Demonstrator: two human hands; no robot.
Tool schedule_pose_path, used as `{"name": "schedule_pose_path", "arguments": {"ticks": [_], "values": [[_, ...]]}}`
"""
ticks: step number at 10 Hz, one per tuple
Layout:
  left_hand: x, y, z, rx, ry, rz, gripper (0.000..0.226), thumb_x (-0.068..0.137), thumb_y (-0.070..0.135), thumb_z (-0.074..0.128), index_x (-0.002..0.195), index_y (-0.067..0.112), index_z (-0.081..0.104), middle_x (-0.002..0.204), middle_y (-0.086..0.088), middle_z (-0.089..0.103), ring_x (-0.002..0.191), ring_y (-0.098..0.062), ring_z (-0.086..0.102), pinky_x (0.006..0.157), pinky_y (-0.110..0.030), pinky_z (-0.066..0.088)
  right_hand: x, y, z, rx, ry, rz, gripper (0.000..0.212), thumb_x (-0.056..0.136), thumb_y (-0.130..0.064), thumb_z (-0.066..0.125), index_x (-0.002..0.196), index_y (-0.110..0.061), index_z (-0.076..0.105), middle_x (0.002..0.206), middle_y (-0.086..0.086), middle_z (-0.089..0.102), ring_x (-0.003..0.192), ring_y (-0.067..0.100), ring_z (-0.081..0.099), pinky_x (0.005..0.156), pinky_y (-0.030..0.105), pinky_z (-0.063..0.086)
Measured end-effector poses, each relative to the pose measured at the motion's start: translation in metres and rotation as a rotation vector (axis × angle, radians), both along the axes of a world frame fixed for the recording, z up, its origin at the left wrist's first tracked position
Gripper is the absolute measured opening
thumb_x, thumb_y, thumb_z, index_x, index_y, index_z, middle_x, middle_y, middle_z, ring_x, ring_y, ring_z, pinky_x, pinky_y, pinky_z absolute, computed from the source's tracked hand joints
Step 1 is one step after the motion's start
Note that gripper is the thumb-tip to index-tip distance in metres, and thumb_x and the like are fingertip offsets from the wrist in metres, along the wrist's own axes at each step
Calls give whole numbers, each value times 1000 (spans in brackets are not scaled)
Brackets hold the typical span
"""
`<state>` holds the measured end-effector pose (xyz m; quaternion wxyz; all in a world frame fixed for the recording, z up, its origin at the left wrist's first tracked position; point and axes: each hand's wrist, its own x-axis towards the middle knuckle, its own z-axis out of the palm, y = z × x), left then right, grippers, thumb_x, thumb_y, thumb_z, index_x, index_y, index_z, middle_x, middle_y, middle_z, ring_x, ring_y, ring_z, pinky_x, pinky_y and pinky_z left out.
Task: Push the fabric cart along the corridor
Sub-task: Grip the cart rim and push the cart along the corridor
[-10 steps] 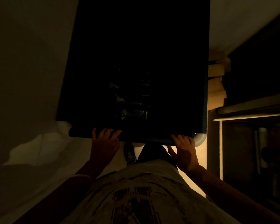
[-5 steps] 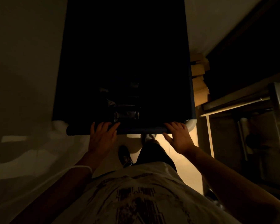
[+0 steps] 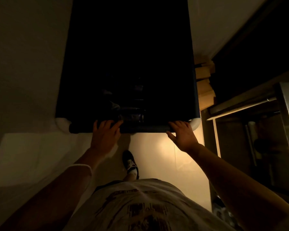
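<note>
The fabric cart (image 3: 177, 80) is a tall dark bin that fills the middle of the head view, with pale rounded corners at its near end. Its inside is almost black; a shiny dark bundle (image 3: 132, 116) shows faintly near the front. My left hand (image 3: 105, 135) lies on the near rim left of centre, fingers laid forward over the edge. My right hand (image 3: 182, 134) presses the same rim near the right corner, fingers extended over it and thumb spread below.
A pale wall (image 3: 23, 64) runs close along the cart's left side. On the right stand stacked cardboard boxes (image 3: 205, 84) and a metal shelving unit (image 3: 250, 105) with dark spaces under it. My dark shoe (image 3: 130, 162) steps on the lit floor (image 3: 157, 155) behind the cart.
The cart has rolled forward past the boxes and shelving on the right. Both hands stay on the near rim, and my arms have stretched out further. My foot has stepped forward.
</note>
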<state>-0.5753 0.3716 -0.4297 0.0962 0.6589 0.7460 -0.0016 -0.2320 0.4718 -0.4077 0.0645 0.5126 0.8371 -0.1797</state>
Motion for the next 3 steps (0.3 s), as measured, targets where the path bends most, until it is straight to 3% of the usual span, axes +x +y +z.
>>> {"name": "schedule_pose_path", "arguments": {"ticks": [2, 3], "values": [[9, 0, 28, -21, -142, 79, 46, 101, 39, 45, 147, 35, 45, 142, -10, 54, 135, -36, 46, 119, -65, 18, 2, -8, 16, -21, 166, -89, 58, 101, -46, 49, 152, -23, 39, 152, 3, 47, 144, 26, 38, 123, 47, 25], [20, -1, 54, 69, -146, 91, 49, 97, 43, 43, 145, 33, 47, 143, -9, 53, 137, -36, 44, 119, -66, 19, 1, -13, 35, 37, 244, -105, 59, 101, -48, 49, 153, -24, 36, 154, 3, 44, 145, 25, 36, 124, 47, 25]]}}
